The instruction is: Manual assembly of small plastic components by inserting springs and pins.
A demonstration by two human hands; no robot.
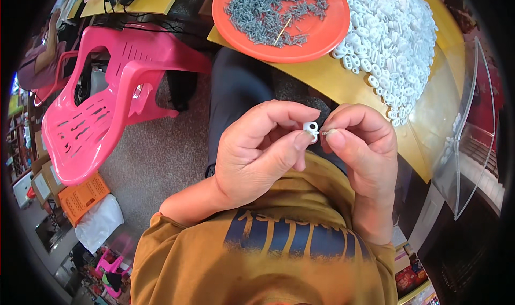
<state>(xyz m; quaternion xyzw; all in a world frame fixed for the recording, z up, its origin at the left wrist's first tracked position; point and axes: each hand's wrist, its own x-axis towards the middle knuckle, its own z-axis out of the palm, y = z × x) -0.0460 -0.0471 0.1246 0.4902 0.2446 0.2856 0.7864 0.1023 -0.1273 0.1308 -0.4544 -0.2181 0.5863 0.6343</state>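
Observation:
My left hand (256, 150) pinches a small white plastic piece (310, 126) with a dark round hole between thumb and fingertips. Right beside it, my right hand (367, 146) is closed in a pinch on a tiny screw (324, 133), its end at the side of the white piece. Whether the screw has entered the piece is too small to tell. Both hands are held above my lap. Beyond them, a red plate (324, 34) bears a heap of small grey screws (257, 9). To its right lies a large pile of similar white plastic pieces (394, 36).
The plate and pile rest on a yellow table (343, 87). A clear plastic sheet or bin (475, 128) stands at its right edge. On the left is a pink plastic chair (126, 85), with an orange box (85, 196) and a white bag (100, 223) below. A person's arm (51, 42) shows far left.

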